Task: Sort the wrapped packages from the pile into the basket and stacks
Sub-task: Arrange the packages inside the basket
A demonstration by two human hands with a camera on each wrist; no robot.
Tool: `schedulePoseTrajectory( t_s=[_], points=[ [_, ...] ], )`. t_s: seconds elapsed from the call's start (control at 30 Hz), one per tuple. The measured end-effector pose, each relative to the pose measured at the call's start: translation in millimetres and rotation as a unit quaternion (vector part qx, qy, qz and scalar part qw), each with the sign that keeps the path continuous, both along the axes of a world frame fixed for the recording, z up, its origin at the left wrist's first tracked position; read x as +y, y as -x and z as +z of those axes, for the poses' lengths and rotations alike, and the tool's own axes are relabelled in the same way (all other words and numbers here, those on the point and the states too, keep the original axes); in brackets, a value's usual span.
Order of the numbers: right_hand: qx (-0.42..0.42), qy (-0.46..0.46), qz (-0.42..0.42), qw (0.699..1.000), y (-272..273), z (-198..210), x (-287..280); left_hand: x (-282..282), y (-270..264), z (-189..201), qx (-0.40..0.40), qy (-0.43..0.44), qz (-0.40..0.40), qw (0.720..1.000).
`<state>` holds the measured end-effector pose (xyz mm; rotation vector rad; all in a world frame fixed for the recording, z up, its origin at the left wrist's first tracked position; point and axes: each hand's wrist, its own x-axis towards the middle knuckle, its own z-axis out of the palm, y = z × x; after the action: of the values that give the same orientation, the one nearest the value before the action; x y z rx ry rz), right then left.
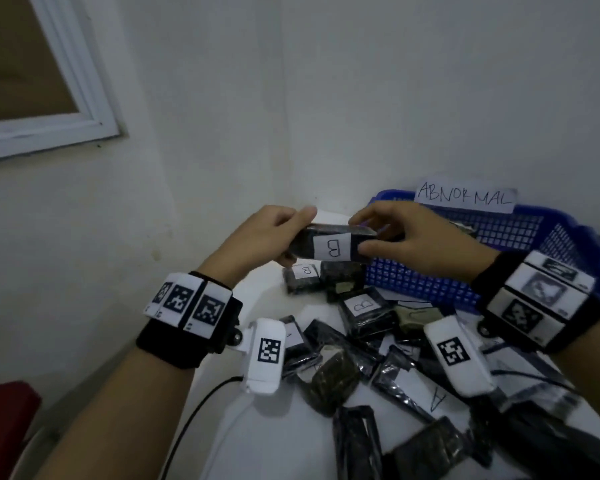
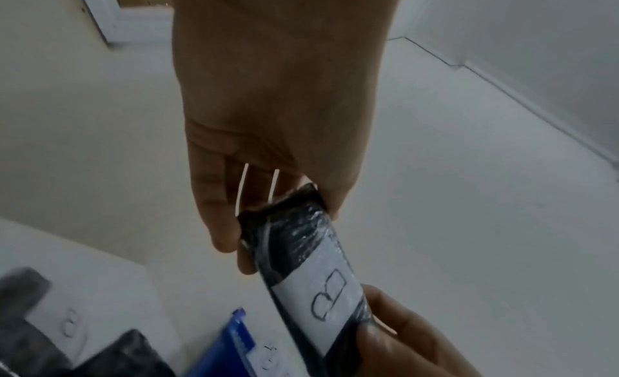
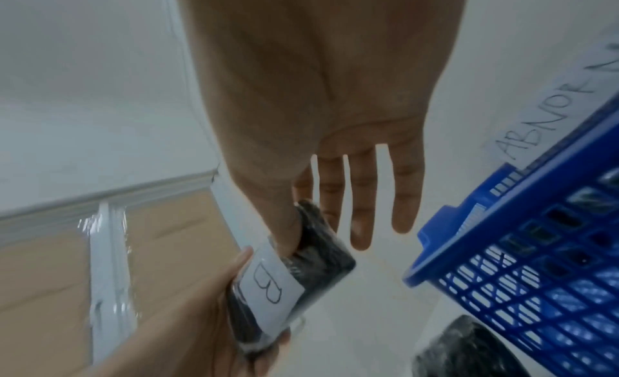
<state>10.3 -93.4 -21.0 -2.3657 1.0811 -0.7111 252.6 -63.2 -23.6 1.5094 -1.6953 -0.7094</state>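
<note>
A dark wrapped package with a white label marked "B" (image 1: 329, 247) (image 2: 321, 290) (image 3: 285, 282) is held in the air over the table's far corner. My left hand (image 1: 274, 237) (image 2: 268, 197) grips its left end. My right hand (image 1: 395, 237) (image 3: 318, 210) pinches its right end between thumb and forefinger, the other fingers straight. Below lies the pile of wrapped packages (image 1: 378, 358), some labelled "A" or "B". A stack of "B" packages (image 1: 303, 278) sits just under the held one. The blue basket (image 1: 499, 244) (image 3: 535, 263) tagged "ABNORMAL" stands to the right.
The white table (image 1: 274, 427) meets two white walls in a corner just behind my hands. A framed board (image 1: 32, 81) hangs on the left wall. A black cable (image 1: 194, 410) runs off the table's left edge. Something red (image 1: 4, 410) lies low at the left.
</note>
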Motion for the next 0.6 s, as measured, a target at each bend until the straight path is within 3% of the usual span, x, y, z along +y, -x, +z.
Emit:
schedulePoseTrajectory(
  t_s=[0.13, 0.23, 0.43, 0.6],
  points=[
    [-0.220, -0.065, -0.060, 0.972, 37, 1, 11, -6, 44, 7, 0.123, -0.002, -0.057, 0.991],
    [-0.312, -0.109, -0.106, 0.938, 63, -1, 20, -11, 84, 5, 0.185, 0.020, -0.107, 0.977],
    [-0.376, -0.111, -0.165, 0.905, 111, -11, 24, -27, 151, -3, 0.187, 0.029, -0.159, 0.969],
    [-0.383, -0.058, -0.191, 0.902, 134, -18, 28, -32, 180, -5, 0.164, 0.008, -0.189, 0.968]
  ],
)
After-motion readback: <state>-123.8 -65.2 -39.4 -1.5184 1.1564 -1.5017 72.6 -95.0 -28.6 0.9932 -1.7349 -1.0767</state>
